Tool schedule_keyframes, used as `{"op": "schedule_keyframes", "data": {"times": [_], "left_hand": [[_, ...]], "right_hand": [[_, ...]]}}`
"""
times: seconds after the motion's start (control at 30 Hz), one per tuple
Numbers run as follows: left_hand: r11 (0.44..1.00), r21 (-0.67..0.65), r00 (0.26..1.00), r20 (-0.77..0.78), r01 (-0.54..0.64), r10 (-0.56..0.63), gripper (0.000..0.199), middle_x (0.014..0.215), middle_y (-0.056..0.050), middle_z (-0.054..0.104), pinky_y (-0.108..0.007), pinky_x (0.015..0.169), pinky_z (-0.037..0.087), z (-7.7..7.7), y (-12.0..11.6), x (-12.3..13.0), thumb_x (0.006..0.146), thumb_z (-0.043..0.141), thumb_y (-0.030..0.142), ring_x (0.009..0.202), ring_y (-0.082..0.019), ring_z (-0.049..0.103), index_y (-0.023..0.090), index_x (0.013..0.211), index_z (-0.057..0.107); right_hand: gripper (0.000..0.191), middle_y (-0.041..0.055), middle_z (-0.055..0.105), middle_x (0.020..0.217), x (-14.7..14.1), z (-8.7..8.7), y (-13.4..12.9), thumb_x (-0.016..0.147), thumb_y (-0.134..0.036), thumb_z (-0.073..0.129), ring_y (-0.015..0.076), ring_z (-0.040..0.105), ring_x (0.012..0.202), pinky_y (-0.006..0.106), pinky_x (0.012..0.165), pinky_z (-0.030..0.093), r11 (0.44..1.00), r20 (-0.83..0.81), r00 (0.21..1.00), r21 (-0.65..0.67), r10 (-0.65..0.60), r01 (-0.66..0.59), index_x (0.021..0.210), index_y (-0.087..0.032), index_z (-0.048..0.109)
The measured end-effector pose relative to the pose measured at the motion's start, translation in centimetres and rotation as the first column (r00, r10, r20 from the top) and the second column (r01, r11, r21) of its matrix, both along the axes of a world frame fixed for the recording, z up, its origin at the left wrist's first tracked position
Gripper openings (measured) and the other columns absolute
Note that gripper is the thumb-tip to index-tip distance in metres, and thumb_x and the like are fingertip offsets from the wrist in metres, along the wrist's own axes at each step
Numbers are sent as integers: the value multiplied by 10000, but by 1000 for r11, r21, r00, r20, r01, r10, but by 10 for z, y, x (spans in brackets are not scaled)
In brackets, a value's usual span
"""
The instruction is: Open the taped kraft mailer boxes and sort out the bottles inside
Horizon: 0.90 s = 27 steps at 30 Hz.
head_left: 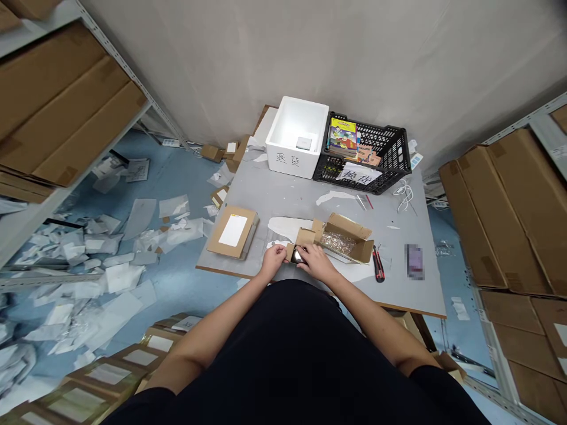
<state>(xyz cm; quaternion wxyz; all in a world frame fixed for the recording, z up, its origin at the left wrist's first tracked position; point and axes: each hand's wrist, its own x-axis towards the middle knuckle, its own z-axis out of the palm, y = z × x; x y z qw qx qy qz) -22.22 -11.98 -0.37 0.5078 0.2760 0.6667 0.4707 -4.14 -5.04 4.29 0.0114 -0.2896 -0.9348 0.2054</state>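
A small open cardboard box (305, 236) lies at the near edge of the table, between my two hands. My left hand (274, 260) is closed, its fingertips pinching the left edge of that box. Over the box's near side, my right hand (316, 261) has bent fingers on a dark, shiny, rounded object (297, 255); its kind is not clear, and the fingers partly cover it. Just right of the small box stands a larger open carton (365, 250) with clear bubble wrap (337, 242) inside. A red and black box cutter (378, 264) lies beside this carton.
A closed, labelled carton (233, 232) sits left on the grey table (283, 198). At the back stand a white foam box (292, 159) and a black crate (390, 171) holding books. White cable (404, 195) lies at right. Packaging scraps litter the floor; shelves with cartons flank the table.
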Motion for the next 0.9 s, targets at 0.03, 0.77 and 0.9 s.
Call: {"op": "schedule_keyframes", "data": {"times": [0.03,0.77,0.9], "left_hand": [[1000,9,1000,0,-3,3,151,669,22,612,-246,572,535,0,0,1,772,544,311,555,-114,616,165,771,583],[899,109,852,-386,424,-354,479,1017,-31,571,-263,735,503,-5,12,2,760,619,196,686,-99,571,222,1237,582],[827,204,813,-409,524,-414,447,1224,-76,545,-290,832,527,1,1,-5,774,557,136,856,-127,626,238,1204,623]], "right_hand": [[557,151,520,1300,2,-2,-2,858,-342,644,309,471,1200,461,986,407,999,-47,998,-18,-37,37,1376,-222,476],[464,80,515,1093,16,-51,-12,772,-185,552,181,578,876,350,802,545,709,-323,671,-551,-667,440,1234,-224,552],[441,96,467,1242,27,-46,-20,776,-115,501,209,549,1112,370,920,521,798,-366,752,-498,-548,339,1190,-242,580]]}}
